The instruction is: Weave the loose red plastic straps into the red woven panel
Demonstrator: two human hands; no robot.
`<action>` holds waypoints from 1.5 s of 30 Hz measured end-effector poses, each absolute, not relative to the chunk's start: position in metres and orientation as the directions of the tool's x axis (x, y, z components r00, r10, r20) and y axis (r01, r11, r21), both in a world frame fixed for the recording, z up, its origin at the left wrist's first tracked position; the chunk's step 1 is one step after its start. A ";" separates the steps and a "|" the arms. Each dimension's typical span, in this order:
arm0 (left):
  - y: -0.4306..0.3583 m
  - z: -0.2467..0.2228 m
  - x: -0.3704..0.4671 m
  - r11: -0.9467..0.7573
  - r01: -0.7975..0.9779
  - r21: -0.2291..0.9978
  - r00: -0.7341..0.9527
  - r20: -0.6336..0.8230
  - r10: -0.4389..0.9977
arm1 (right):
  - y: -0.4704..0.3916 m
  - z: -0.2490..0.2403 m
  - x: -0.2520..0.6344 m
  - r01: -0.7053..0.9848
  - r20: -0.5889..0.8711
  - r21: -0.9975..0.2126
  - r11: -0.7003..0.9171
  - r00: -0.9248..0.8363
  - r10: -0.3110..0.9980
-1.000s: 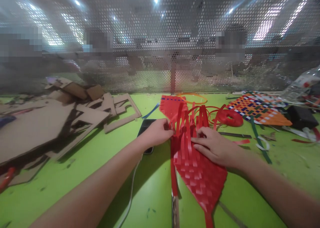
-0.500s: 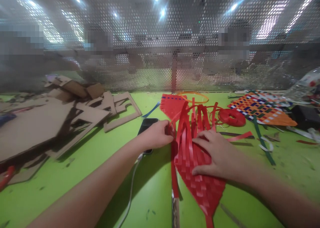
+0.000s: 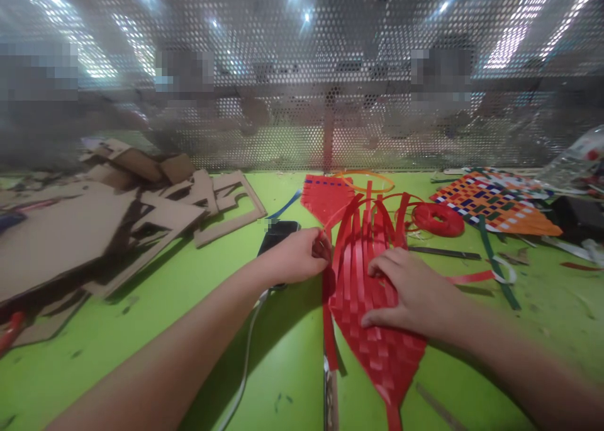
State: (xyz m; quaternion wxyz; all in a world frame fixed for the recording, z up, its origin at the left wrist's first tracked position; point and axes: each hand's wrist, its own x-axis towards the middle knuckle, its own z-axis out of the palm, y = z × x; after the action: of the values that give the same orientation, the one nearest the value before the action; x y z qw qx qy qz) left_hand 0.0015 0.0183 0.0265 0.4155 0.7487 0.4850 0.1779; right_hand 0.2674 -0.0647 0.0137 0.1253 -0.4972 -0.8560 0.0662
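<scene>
One red woven piece [image 3: 377, 343] lay near, right of centre, on the green table [image 3: 278, 380]. At its left edge, the left hand [image 3: 302, 255] pinched a red strip [image 3: 336, 217]; the right hand [image 3: 410, 286], released and parted, rested over the weave. A phone [image 3: 278, 231] lay left.

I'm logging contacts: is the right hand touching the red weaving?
Touching: the head view shows the right hand with thumb and fingertips resting on the red weaving.
</scene>
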 end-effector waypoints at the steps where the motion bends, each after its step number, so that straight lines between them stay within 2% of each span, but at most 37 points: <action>1: 0.018 0.026 0.001 -0.183 0.575 0.797 0.469 -0.138 0.873 | -0.065 0.014 0.267 0.836 0.136 -0.243 0.491 -0.472 0.871; 9: 0.017 0.029 0.001 -0.176 0.570 0.802 0.479 -0.151 0.865 | -0.065 0.010 0.270 0.858 0.232 -0.160 0.488 -0.448 0.863; 13: 0.016 0.029 0.002 -0.178 0.563 0.807 0.484 -0.147 0.863 | -0.065 0.009 0.270 0.868 0.198 -0.155 0.472 -0.441 0.875; 18: 0.017 0.028 0.002 -0.173 0.556 0.813 0.494 -0.156 0.855 | -0.066 0.006 0.271 0.878 0.221 -0.175 0.445 -0.406 0.887; 26: 0.017 0.034 0.002 -0.177 0.558 0.810 0.535 -0.189 0.823 | -0.072 0.012 0.261 0.920 0.070 -0.255 0.296 -0.288 0.955; 33: 0.018 0.033 0.002 -0.191 0.564 0.803 0.550 -0.193 0.813 | -0.075 0.012 0.259 0.928 0.096 -0.244 0.281 -0.265 0.960; 39: 0.018 0.037 0.000 -0.193 0.586 0.787 0.552 -0.214 0.806 | -0.077 0.016 0.256 0.921 0.037 -0.294 0.255 -0.255 0.966; 45: 0.018 0.041 -0.003 -0.191 0.587 0.787 0.593 -0.257 0.763 | -0.077 0.020 0.254 0.928 0.000 -0.293 0.231 -0.241 0.970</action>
State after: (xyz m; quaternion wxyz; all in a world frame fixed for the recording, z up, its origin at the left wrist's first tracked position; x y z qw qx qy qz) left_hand -0.0026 0.0185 0.0408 0.4584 0.7657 0.4409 0.0960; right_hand 0.2544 -0.0767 0.0197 0.0914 -0.6091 -0.7791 0.1165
